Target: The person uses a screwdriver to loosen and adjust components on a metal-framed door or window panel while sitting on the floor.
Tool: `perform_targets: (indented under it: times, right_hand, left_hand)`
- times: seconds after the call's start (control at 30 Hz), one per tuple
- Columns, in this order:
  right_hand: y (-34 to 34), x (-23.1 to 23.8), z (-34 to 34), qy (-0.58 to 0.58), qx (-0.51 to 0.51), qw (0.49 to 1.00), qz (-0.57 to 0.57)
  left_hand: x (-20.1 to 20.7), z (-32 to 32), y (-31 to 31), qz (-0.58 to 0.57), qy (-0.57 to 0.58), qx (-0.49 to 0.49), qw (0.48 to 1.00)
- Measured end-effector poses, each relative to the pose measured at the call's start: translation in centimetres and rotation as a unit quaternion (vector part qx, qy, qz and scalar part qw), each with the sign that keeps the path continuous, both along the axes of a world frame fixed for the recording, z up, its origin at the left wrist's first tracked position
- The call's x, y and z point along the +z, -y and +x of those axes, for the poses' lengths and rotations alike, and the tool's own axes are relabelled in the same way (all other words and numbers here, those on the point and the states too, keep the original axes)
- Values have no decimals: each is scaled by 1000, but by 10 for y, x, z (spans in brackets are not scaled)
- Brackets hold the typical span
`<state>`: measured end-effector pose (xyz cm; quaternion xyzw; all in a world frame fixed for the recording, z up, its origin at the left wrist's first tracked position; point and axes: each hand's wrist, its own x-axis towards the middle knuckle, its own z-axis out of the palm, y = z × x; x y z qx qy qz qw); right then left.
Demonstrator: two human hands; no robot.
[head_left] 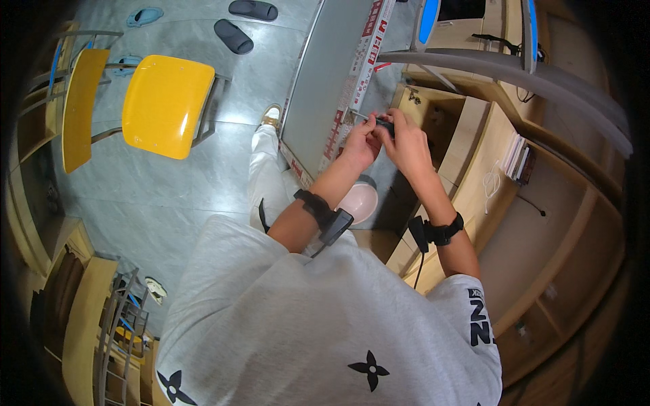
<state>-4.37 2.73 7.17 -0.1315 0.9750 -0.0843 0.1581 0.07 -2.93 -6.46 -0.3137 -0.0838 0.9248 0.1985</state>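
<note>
Black handle (387, 126) and thin metal shaft (359, 115): one slender tool, by appearance, located beside the right-hand long edge of the grey panel (318, 88), where a red-and-white strip (366, 64) runs. Right hand (408, 145): closed round the handle. Left hand (363, 140): fingers drawn narrow near the shaft's base; whether they grip it cannot be told. Recommended, in my judgement: steady the shaft lightly with the left fingers, turn or press from the right only, and keep both in one line so that the tip does not skid. Orientation: tip leftward and slightly away from the person; long axis crosses that panel edge at a slant. Tip contact: not determinable.
</note>
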Motion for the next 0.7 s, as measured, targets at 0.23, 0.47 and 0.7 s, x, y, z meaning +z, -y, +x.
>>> perform_targets:
  times: [0.23, 0.47, 0.7]
  right_hand:
    - [-1, 5, 7, 52, -25, 998, 23]
    - [1, 13, 7, 1, 76, 995, -62]
    - [0, 6, 1, 6, -41, 999, -35]
  left_hand:
    - [36, -13, 10, 39, 66, 14, 997]
    - [-5, 0, -1, 41, 0, 10, 999]
    - [7, 2, -1, 19, 36, 40, 998]
